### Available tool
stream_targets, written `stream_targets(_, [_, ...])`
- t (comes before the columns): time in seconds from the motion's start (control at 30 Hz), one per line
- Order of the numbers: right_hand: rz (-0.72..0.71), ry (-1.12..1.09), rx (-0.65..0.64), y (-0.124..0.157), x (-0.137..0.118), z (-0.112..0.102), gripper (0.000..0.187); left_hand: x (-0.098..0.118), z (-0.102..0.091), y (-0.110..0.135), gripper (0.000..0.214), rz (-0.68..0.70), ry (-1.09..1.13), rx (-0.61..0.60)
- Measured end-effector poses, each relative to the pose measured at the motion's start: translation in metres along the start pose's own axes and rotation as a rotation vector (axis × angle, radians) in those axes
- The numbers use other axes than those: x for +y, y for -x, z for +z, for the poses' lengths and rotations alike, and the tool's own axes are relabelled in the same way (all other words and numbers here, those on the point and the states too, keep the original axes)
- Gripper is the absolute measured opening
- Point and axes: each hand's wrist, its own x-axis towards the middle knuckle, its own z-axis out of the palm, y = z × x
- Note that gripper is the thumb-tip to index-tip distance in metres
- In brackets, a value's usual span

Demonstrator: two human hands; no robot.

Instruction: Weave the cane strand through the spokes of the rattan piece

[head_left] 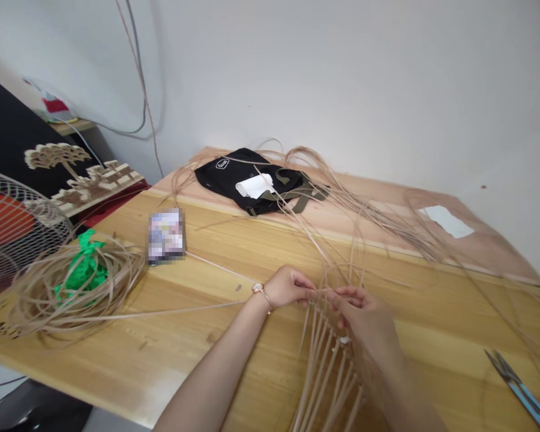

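Observation:
My left hand (292, 287), with a watch (257, 288) on its wrist, pinches a thin rattan strand at the upper end of a partly woven rattan piece (326, 354). Close beside it, fingertips nearly meeting, my right hand (357, 309) is closed on the same strand area. Pale strands run down from the hands towards me, side by side, with a knotted edge along their right. Other loose strands (312, 237) stretch away from the fingers to the back of the table. The exact strand in each pinch is partly hidden by the fingers.
A coil of rattan (121, 282) with a green wrapping (87, 270) lies at the left. A blurred box (166, 236), a black bag (225, 180) and white paper (447, 221) rest farther back. Blue-handled scissors (517, 384) lie at right. A fan (18, 228) stands left.

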Motion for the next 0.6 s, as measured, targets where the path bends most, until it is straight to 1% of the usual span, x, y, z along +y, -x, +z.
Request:
stream_targets(0.07, [-0.006,-0.025,-0.028,-0.001,0.000,0.000,0.040,-0.001,0.000,0.000,0.028,0.021,-0.011,-0.014])
stream_targets(0.13, [-0.005,-0.056,-0.121,-0.005,0.001,-0.002,0.044,-0.002,-0.001,0.000,0.029,0.032,-0.017,-0.023])
stream_targets(0.2, [0.025,-0.082,-0.237,-0.010,0.002,-0.005,0.040,-0.004,-0.001,0.000,0.030,0.033,-0.021,-0.023])
stream_targets(0.37, [0.156,-0.074,-0.556,-0.029,-0.004,-0.016,0.027,-0.004,-0.001,0.000,0.028,0.022,-0.023,-0.026])
stream_targets(0.43, [0.197,-0.113,-0.660,-0.034,-0.006,-0.020,0.024,-0.004,-0.001,0.000,0.027,0.027,-0.021,-0.026])
stream_targets(0.5, [0.212,-0.170,-0.704,-0.038,-0.005,-0.023,0.021,-0.004,-0.001,0.000,0.027,0.028,-0.017,-0.026])
stream_targets(0.6, [0.207,-0.231,-0.702,-0.041,-0.001,-0.023,0.019,-0.004,-0.001,-0.001,0.027,0.019,-0.009,-0.019])
